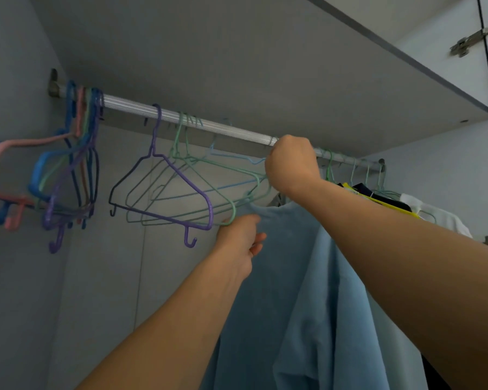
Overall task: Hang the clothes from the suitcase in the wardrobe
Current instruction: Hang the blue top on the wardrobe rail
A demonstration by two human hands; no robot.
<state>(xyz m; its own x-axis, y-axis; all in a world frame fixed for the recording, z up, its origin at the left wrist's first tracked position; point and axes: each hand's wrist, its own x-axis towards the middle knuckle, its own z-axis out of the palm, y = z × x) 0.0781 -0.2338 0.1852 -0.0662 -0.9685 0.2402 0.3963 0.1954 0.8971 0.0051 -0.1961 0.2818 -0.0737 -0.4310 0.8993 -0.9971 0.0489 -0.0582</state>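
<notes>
blue shirt (288,291) below both grips: left hand (241,243) pinching its shoulder, right hand (292,164) fisted at rail (209,126)

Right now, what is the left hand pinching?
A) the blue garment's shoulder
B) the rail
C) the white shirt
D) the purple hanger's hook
A: the left hand pinches the blue garment at its shoulder, just below the empty green hangers.

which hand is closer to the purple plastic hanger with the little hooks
Left. The left hand grips the light blue fabric garment just right of the purple plastic hanger, near its lower corner. The right hand is farther right and higher, up at the metal rail.
</notes>
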